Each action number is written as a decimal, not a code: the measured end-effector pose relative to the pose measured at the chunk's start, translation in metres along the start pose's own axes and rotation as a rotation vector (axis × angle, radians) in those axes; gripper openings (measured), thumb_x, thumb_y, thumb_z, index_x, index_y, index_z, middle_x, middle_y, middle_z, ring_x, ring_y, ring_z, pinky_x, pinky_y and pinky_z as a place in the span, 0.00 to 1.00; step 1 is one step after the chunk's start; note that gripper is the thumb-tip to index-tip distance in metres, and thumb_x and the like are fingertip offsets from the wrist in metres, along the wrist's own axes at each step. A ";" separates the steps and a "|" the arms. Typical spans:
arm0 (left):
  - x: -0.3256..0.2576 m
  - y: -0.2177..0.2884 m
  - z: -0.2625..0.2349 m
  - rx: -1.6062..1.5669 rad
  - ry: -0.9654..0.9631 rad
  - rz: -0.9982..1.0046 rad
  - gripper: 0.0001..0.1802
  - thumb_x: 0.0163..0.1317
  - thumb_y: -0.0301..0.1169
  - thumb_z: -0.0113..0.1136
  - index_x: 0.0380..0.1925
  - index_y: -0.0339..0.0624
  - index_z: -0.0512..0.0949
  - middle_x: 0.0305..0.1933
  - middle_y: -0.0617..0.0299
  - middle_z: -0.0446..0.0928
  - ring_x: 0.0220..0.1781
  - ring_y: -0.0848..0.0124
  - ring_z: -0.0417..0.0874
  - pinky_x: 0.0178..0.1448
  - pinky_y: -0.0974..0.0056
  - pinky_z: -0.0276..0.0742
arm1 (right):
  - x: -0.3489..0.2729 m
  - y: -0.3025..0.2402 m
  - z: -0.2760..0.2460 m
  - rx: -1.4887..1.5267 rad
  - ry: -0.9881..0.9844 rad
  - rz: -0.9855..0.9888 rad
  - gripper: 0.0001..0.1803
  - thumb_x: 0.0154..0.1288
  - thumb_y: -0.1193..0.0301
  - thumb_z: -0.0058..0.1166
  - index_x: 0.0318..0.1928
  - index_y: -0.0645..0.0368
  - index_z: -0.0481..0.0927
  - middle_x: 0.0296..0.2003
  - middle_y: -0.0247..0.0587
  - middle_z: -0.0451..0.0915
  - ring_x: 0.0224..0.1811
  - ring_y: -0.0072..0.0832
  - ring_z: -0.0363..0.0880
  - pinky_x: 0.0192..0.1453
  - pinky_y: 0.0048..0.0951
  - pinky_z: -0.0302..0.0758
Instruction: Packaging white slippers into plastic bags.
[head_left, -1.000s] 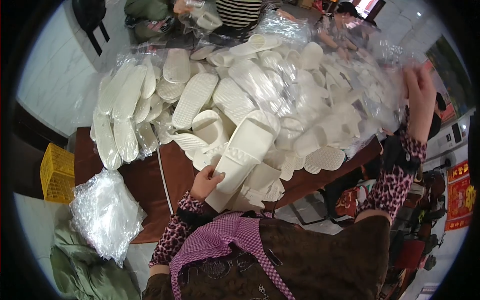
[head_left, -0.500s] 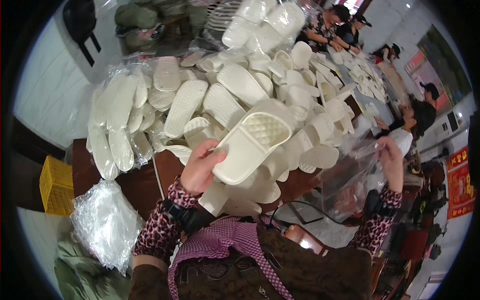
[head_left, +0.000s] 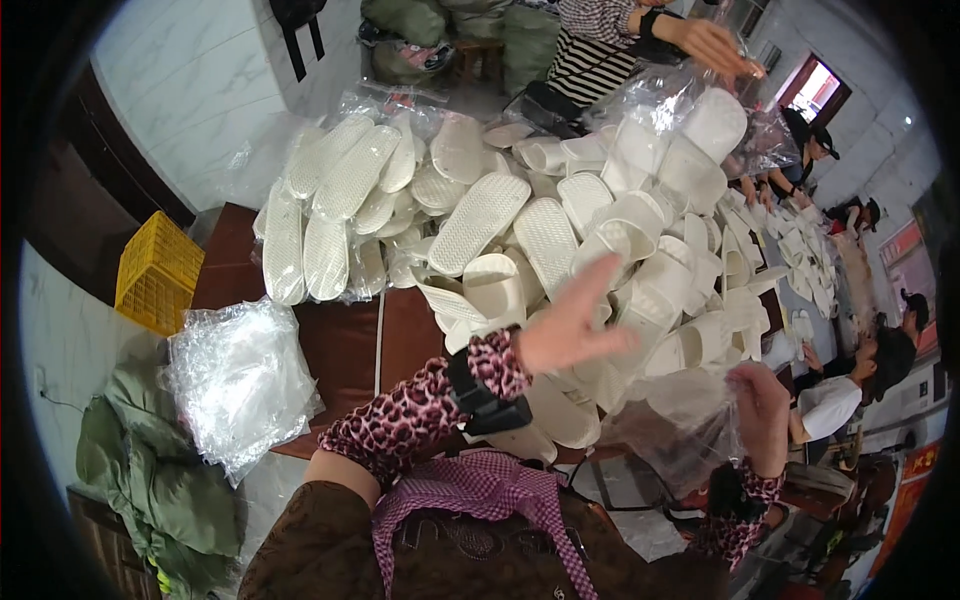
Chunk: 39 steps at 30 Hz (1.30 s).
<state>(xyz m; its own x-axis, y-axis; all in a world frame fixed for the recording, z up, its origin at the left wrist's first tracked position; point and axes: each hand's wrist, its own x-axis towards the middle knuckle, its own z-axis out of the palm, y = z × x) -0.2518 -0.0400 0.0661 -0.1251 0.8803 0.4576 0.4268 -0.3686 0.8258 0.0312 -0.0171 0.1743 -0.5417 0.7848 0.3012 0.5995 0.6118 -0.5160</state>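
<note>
My left hand is stretched over a heap of cream-white slippers, blurred a little by motion. Its fingers are spread, and I see nothing gripped in it. A slipper lies just beyond the fingertips; whether they touch it I cannot tell. At the right, my right hand is closed on the edge of a clear plastic bag, which hangs toward the heap. What the bag contains, if anything, is hard to make out against the slippers behind it.
Bagged slippers lie on the brown table at left, near a stack of clear bags. A yellow crate stands beyond. Across the table a co-worker's hand is over bagged slippers. Other people work at far right.
The slipper has left my left hand, which has moved right with its fingers now spread. My right hand still holds the bag. The view has shifted, and a co-worker's hand has appeared at the top.
</note>
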 end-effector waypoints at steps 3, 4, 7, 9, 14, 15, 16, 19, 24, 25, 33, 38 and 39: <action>-0.024 0.041 -0.005 -0.171 -0.154 0.180 0.48 0.52 0.49 0.63 0.63 0.30 0.53 0.63 0.37 0.59 0.66 0.49 0.59 0.68 0.54 0.54 | 0.021 -0.048 0.019 0.004 -0.058 -0.121 0.11 0.53 0.85 0.48 0.38 0.64 0.74 0.32 0.51 0.75 0.33 0.45 0.75 0.38 0.30 0.72; -0.028 0.048 -0.005 -0.225 -0.210 0.170 0.49 0.51 0.46 0.65 0.64 0.31 0.51 0.63 0.40 0.59 0.66 0.50 0.60 0.68 0.55 0.53 | 0.026 -0.063 0.021 0.000 -0.088 -0.216 0.11 0.53 0.86 0.48 0.38 0.63 0.74 0.33 0.50 0.75 0.34 0.45 0.75 0.38 0.32 0.72; -0.038 0.051 -0.018 -0.296 -0.339 0.076 0.51 0.50 0.43 0.68 0.65 0.34 0.48 0.62 0.44 0.62 0.65 0.53 0.63 0.67 0.55 0.54 | 0.037 -0.091 0.038 0.037 -0.146 -0.347 0.14 0.51 0.87 0.47 0.39 0.63 0.75 0.35 0.49 0.76 0.35 0.46 0.76 0.38 0.36 0.72; -0.050 0.054 -0.032 -0.366 -0.376 0.027 0.48 0.51 0.45 0.65 0.65 0.35 0.50 0.64 0.39 0.57 0.65 0.49 0.60 0.67 0.55 0.54 | 0.044 -0.102 0.047 0.044 -0.116 -0.452 0.14 0.50 0.87 0.48 0.39 0.63 0.75 0.35 0.50 0.76 0.35 0.46 0.76 0.38 0.35 0.72; -0.084 0.058 -0.063 0.013 -0.015 0.273 0.53 0.45 0.49 0.69 0.66 0.41 0.51 0.68 0.40 0.50 0.68 0.49 0.55 0.68 0.50 0.51 | 0.048 -0.115 0.064 0.103 -0.041 -0.366 0.13 0.52 0.86 0.48 0.40 0.64 0.75 0.35 0.50 0.76 0.35 0.46 0.76 0.38 0.33 0.72; -0.093 0.049 -0.067 0.142 0.010 0.310 0.51 0.45 0.51 0.68 0.65 0.41 0.54 0.68 0.40 0.48 0.68 0.48 0.54 0.67 0.47 0.51 | 0.047 -0.115 0.064 0.089 -0.030 -0.399 0.12 0.53 0.86 0.47 0.40 0.64 0.74 0.35 0.50 0.76 0.34 0.45 0.76 0.38 0.33 0.72; -0.100 0.032 -0.073 0.238 0.069 0.324 0.52 0.43 0.54 0.67 0.65 0.43 0.55 0.69 0.42 0.49 0.68 0.45 0.53 0.67 0.43 0.48 | 0.046 -0.117 0.066 0.075 -0.018 -0.428 0.12 0.53 0.86 0.47 0.39 0.64 0.74 0.34 0.50 0.76 0.34 0.45 0.76 0.37 0.32 0.72; -0.111 -0.021 -0.098 0.582 0.133 0.072 0.47 0.46 0.55 0.64 0.63 0.47 0.60 0.69 0.47 0.51 0.68 0.42 0.53 0.66 0.42 0.49 | 0.046 -0.118 0.060 0.073 -0.042 -0.401 0.11 0.54 0.86 0.46 0.39 0.65 0.74 0.33 0.49 0.76 0.33 0.42 0.77 0.37 0.30 0.72; -0.138 -0.131 -0.097 0.708 0.000 -0.293 0.41 0.51 0.60 0.56 0.62 0.51 0.62 0.67 0.46 0.54 0.67 0.37 0.50 0.65 0.39 0.52 | 0.043 -0.121 0.048 0.030 0.029 -0.376 0.12 0.56 0.86 0.46 0.41 0.65 0.74 0.33 0.47 0.76 0.34 0.34 0.78 0.41 0.25 0.72; -0.143 -0.138 -0.091 0.612 -0.095 -0.351 0.42 0.50 0.62 0.55 0.62 0.54 0.63 0.67 0.46 0.56 0.68 0.34 0.48 0.62 0.35 0.54 | 0.042 -0.120 0.046 0.026 0.030 -0.375 0.12 0.56 0.86 0.46 0.41 0.65 0.74 0.33 0.47 0.76 0.34 0.34 0.78 0.41 0.25 0.72; -0.198 -0.154 -0.050 0.679 -0.311 -0.482 0.46 0.50 0.69 0.47 0.64 0.54 0.60 0.68 0.45 0.54 0.68 0.32 0.46 0.61 0.33 0.54 | 0.048 -0.112 0.038 0.080 0.171 -0.207 0.11 0.58 0.83 0.47 0.42 0.65 0.75 0.34 0.45 0.78 0.35 0.32 0.79 0.42 0.24 0.73; -0.153 -0.092 -0.092 0.466 0.030 -0.253 0.44 0.53 0.56 0.59 0.61 0.38 0.60 0.63 0.40 0.60 0.64 0.41 0.60 0.59 0.42 0.61 | 0.066 -0.115 0.053 0.127 0.168 -0.373 0.09 0.59 0.81 0.48 0.41 0.64 0.75 0.33 0.48 0.78 0.33 0.33 0.79 0.38 0.24 0.73; -0.137 -0.064 -0.099 0.421 0.094 -0.131 0.42 0.53 0.50 0.61 0.61 0.34 0.60 0.63 0.39 0.61 0.63 0.42 0.62 0.61 0.48 0.62 | 0.069 -0.120 0.057 0.108 0.117 -0.366 0.09 0.59 0.80 0.49 0.41 0.64 0.75 0.34 0.49 0.78 0.33 0.36 0.79 0.37 0.27 0.73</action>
<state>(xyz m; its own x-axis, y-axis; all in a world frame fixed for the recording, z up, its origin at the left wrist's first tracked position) -0.3505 -0.1663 -0.0163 -0.2749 0.8735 0.4018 0.7265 -0.0851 0.6819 -0.1118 -0.0425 0.2113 -0.6337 0.5263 0.5670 0.3106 0.8443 -0.4367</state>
